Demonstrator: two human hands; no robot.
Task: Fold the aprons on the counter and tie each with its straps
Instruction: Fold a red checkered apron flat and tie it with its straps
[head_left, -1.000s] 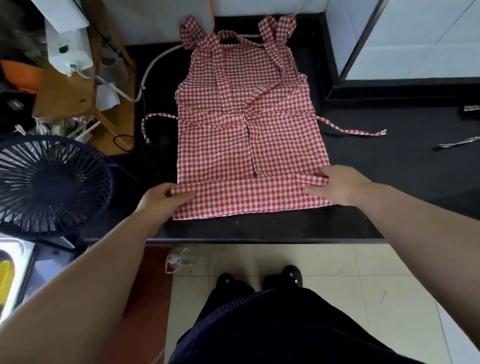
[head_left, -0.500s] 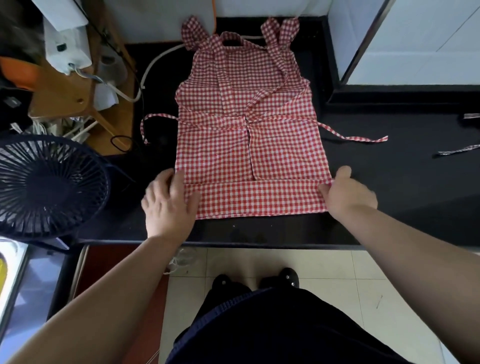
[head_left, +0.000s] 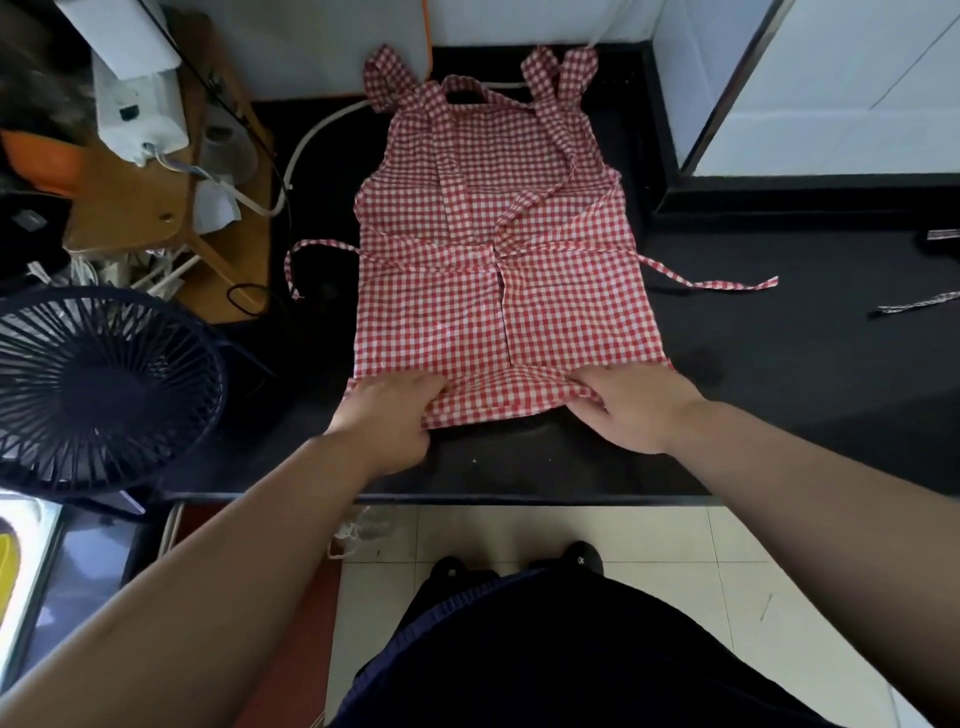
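Observation:
A red-and-white checked apron lies flat on the black counter, bib end far from me, hem end near me. Its waist straps trail out to the left and to the right. The near hem is folded into a narrow band. My left hand grips the band's left end, fingers curled into the cloth. My right hand grips the band's right end, bunching the fabric there. Between my hands the band sags and wrinkles.
A dark fan stands at the counter's left edge. Behind it is a wooden stool with a white appliance and cables. Loose checked straps lie at the far right. A white wall corner rises at the back right.
Both hands moved inward along the hem band and closed on it. The band, flat before, is now bunched and lifted slightly between them.

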